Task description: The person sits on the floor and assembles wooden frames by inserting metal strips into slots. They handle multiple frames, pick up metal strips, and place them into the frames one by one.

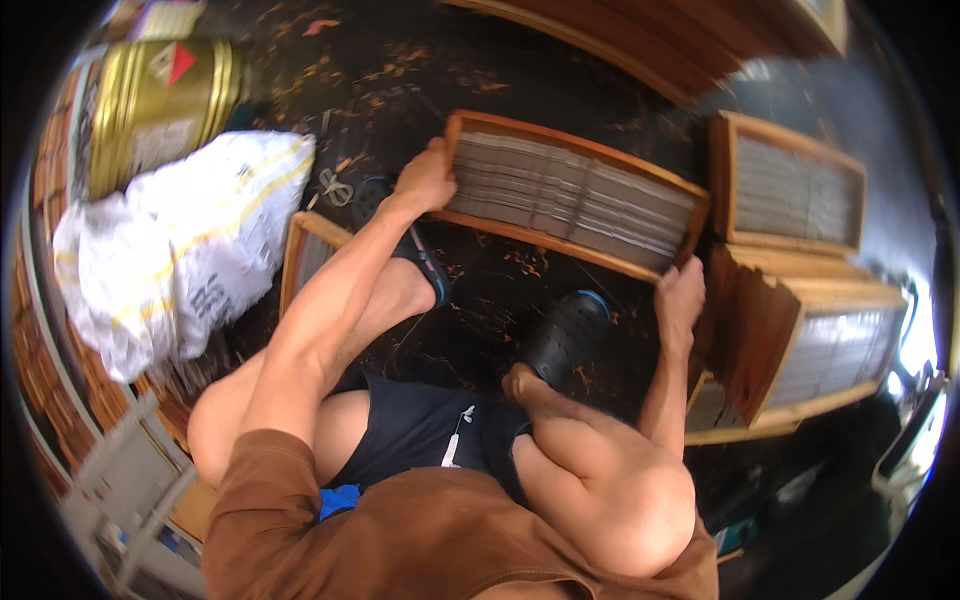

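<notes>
A rectangular wooden frame with a grey slatted or mesh panel (574, 191) is held above the dark floor, slanting down to the right. My left hand (426, 178) grips its left end, the thumb at the near corner. At its lower right corner, my right hand (681, 289) is closed on the wood. Beneath and nearer to me are my feet in black clogs (566, 337). Another wooden frame (294, 262) stands partly hidden behind my left forearm. On the right, similar framed wooden pieces (799, 187) sit close together, some of them box-deep.
A white woven sack (195, 240) lies at the left, beside a gold metal drum (161, 112). A large wooden piece (637, 37) spans the far side. Dry debris and a small coil of cord (336, 188) lie on the floor. A grey plastic object (131, 457) stands at the lower left.
</notes>
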### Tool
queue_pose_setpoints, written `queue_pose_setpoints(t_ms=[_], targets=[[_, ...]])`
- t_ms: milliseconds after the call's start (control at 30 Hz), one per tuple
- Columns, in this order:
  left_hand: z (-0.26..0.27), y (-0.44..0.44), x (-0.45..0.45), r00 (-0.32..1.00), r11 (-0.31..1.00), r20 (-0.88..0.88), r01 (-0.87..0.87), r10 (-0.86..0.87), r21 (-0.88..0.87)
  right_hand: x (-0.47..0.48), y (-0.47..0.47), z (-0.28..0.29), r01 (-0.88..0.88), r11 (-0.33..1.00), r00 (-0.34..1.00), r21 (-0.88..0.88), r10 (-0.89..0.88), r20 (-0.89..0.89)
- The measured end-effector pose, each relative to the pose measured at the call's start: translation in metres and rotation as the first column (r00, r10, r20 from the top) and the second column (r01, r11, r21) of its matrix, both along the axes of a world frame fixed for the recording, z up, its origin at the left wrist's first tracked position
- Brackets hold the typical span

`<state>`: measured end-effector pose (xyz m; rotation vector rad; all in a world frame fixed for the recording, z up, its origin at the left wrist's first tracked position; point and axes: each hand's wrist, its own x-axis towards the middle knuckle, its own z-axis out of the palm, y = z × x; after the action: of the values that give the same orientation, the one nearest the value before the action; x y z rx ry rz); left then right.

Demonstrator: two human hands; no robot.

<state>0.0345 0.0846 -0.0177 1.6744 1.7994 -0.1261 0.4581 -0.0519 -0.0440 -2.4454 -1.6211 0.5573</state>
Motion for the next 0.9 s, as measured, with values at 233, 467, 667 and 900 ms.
queue_pose_setpoints(t_ms=[233,467,667,900], targets=[[0.105,0.017,-0.071,1.000,0.997,-0.006,0.013,-0.012,0.070,-0.033,0.020,0.079,-0.039,0.999,0.916,0.027,0.047,-0.398],[0.235,-0.083,-0.148,0.919,0.919,0.011,-0.394,0.393,0.011,-0.109,0.101,0.168,-0.345,0.914,0.872,0.215,0.397,-0.287],[0.188,-0.228,-0.217,0.618,0.620,0.184,-0.783,0.764,0.053,-0.224,0.163,0.216,-0.737,0.642,0.609,0.213,0.767,-0.204],[0.120,-0.367,-0.246,0.148,0.135,0.305,-0.989,0.941,0.063,-0.363,0.167,0.181,-0.980,0.188,0.169,0.065,0.959,-0.226]])
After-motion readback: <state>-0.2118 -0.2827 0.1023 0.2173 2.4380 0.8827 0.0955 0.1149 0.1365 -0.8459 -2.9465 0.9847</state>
